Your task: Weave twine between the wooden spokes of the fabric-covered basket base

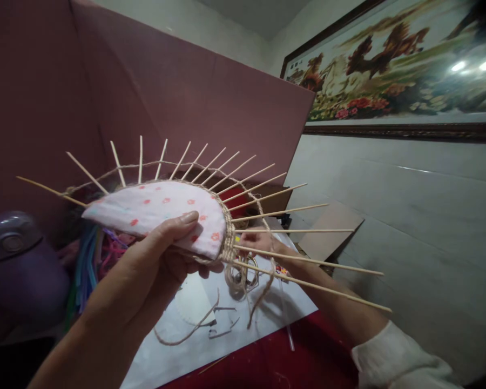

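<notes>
My left hand (166,248) grips a half-round, fabric-covered panel (174,202), white with small red flower prints, its thumb on top and fingers beneath. Thin wooden sticks (279,231) fan out from the panel's curved edge, where rows of jute twine (229,237) are woven tightly between them. A looser strand of twine (253,197) arcs across the sticks farther out. Behind the sticks at the right, my right hand (255,240) has its fingers bent in. The sticks partly cover it, so whatever it holds cannot be made out.
Below lies white paper (146,356) on a red tabletop (316,356), with a twine coil (238,278) and loose twine pieces. Coloured pipe cleaners (87,265) and a purple container (20,270) stand left. A pink board (194,92) rises behind; a framed picture (389,70) hangs right.
</notes>
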`<state>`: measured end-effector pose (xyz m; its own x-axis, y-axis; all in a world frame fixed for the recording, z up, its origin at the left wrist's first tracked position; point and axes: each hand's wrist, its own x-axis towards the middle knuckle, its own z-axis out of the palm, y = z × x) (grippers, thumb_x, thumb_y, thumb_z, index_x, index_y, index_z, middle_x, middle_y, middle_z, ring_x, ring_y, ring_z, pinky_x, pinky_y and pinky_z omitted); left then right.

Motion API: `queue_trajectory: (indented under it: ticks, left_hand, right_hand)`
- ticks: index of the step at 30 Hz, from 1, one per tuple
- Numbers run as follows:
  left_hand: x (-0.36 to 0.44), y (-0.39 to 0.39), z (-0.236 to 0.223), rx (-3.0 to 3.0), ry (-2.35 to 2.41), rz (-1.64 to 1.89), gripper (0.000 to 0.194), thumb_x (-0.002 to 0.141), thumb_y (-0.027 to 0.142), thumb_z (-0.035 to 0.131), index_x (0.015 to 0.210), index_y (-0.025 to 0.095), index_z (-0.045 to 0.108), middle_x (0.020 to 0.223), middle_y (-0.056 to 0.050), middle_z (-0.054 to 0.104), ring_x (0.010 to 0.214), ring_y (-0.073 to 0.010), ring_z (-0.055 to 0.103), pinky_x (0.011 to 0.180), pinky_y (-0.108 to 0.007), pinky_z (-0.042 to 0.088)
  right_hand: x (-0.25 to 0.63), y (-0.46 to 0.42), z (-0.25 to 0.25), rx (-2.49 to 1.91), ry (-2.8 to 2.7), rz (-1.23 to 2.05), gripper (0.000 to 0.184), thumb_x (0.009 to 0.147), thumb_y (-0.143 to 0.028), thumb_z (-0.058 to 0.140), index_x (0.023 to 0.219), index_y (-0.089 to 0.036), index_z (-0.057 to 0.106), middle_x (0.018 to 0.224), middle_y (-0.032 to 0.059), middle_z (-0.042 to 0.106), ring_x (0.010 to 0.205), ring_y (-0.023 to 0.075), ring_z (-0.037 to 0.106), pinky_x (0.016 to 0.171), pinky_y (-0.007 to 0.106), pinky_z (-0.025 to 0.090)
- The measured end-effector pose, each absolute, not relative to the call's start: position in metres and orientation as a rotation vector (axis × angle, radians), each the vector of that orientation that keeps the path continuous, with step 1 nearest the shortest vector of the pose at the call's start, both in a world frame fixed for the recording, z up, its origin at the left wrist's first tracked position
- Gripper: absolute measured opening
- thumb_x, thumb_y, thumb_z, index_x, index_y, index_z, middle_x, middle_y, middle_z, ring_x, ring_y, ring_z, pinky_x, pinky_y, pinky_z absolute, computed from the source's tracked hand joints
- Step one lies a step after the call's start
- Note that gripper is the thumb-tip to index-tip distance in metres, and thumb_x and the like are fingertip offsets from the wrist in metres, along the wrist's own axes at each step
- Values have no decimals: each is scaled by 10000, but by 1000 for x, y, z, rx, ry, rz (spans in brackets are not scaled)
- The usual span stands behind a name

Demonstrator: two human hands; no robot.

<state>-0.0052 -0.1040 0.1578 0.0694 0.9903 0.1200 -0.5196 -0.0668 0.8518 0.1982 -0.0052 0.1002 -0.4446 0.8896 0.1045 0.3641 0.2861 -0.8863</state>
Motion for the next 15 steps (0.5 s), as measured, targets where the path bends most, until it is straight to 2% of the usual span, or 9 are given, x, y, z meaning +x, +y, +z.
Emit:
queue_trajectory:
  ticks: [4,9,15]
  left_hand:
    - [-5,-106,161,897,691,1414,165,782,152,552,656,159,657,462,-7,625,420,-167,607,391,-267,468]
    - [-6,-107,160,901,652,1428,138,782,143,567,682,159,661,501,9,632,431,-148,582,399,-264,475]
    - [-7,-103,157,898,623,1462,67,755,134,594,738,120,656,580,-15,658,466,-153,580,386,-280,491]
  right_hand:
    - [190,-2,118,-914,-1819,1227,237,731,-397,626,741,-165,579,716,22,617,632,123,573,575,247,438]
    - [163,15,133,-731,-1645,1413,226,683,-371,679,693,-187,548,708,13,618,637,129,583,590,263,474]
    - [148,28,156,-483,-1523,1269,152,767,-365,589,793,-239,508,1000,26,632,783,168,615,606,314,517]
